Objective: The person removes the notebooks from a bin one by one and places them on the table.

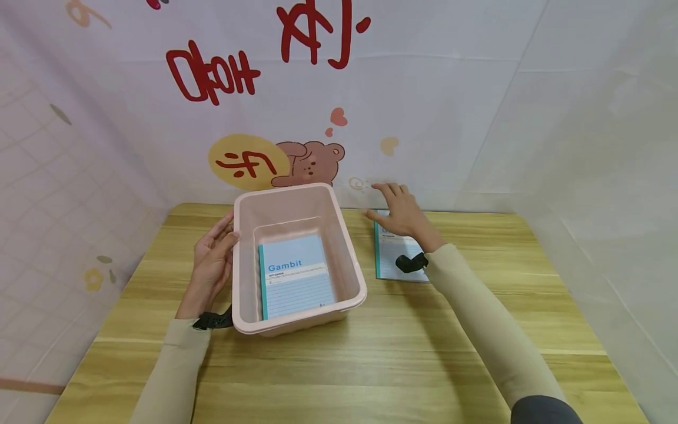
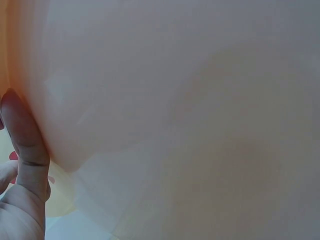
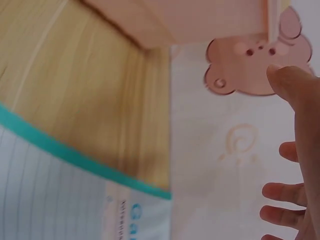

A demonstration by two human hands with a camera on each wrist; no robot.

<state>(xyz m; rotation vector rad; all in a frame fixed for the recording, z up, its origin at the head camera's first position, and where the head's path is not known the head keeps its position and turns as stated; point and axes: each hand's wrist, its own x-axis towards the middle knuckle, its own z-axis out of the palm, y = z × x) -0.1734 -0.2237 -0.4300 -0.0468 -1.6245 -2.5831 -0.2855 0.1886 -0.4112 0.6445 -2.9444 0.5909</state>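
A pink plastic bin (image 1: pixel 299 205) stands left of the middle, with a blue notebook (image 1: pixel 296 281) marked Gambit lying flat inside it. My left hand (image 1: pixel 213 259) is at the bin's left side, its fingers fairly straight along the outside and its thumb right at the rim. In the left wrist view the thumb (image 2: pixel 27 135) lies along the pale bin wall (image 2: pixel 125 90). To the right of the bin, my right hand (image 1: pixel 401 213) hovers over a second blue notebook (image 1: pixel 389 259), fingers spread and holding nothing. Hand and wrist cover part of that notebook.
Both notebooks and the bin are on a wood-grain table (image 1: pixel 339 377). Behind the table's back edge hangs a white backdrop (image 1: pixel 439 118) with red characters and a cartoon bear (image 1: pixel 318 162). A black strap (image 1: pixel 214 320) circles the left wrist; another dark wrist device (image 1: pixel 410 263) is on the right.
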